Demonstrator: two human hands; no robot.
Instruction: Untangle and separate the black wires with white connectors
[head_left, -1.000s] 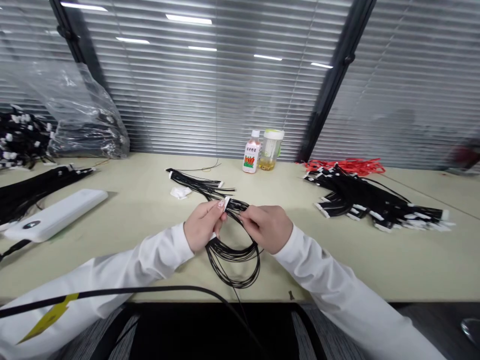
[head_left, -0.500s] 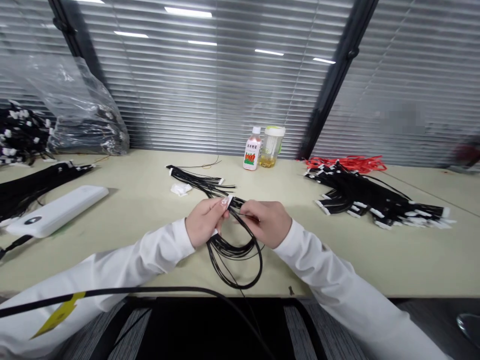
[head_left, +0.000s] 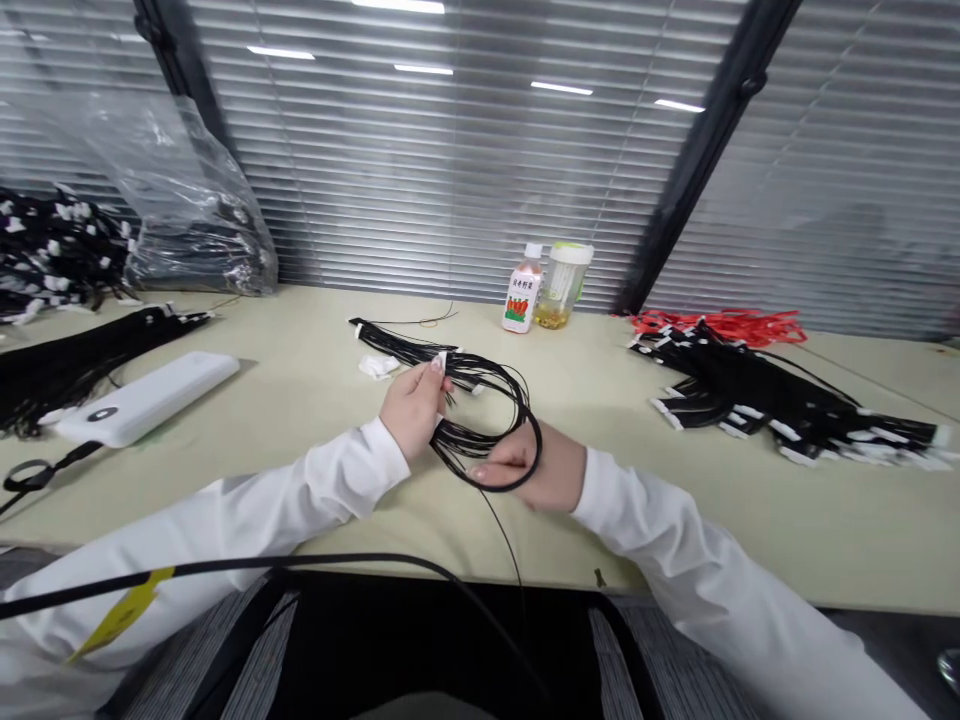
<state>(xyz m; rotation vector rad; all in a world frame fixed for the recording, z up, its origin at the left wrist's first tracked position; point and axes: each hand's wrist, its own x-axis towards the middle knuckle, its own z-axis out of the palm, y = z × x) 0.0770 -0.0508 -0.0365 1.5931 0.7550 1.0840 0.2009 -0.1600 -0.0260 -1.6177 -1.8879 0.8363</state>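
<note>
My left hand (head_left: pixel 412 408) pinches a looped bundle of black cables (head_left: pixel 480 440) near a white connector (head_left: pixel 441 358) at the middle of the table. My right hand (head_left: pixel 536 465) is closed on the lower right of the loop, fingers curled, with a strand passing in front of the knuckles. Its fingertips are partly hidden by the cables. A thin black wire (head_left: pixel 506 540) trails from the bundle over the table's front edge. Past my left hand, more black cables (head_left: pixel 390 342) with white ends lie on the table, beside a crumpled white tissue (head_left: pixel 378 366).
At left are a white power bank (head_left: pixel 161 398), black cables (head_left: pixel 82 360) and a clear plastic bag (head_left: pixel 202 240). A drink bottle (head_left: pixel 522 292) and a lidded cup (head_left: pixel 562 288) stand at the back. Black cables (head_left: pixel 772 395) and red strips (head_left: pixel 727 326) lie at right.
My right hand has moved down and right from beside the left hand to the loop's lower right. The loop now lies higher and closer around it. The view has shifted slightly.
</note>
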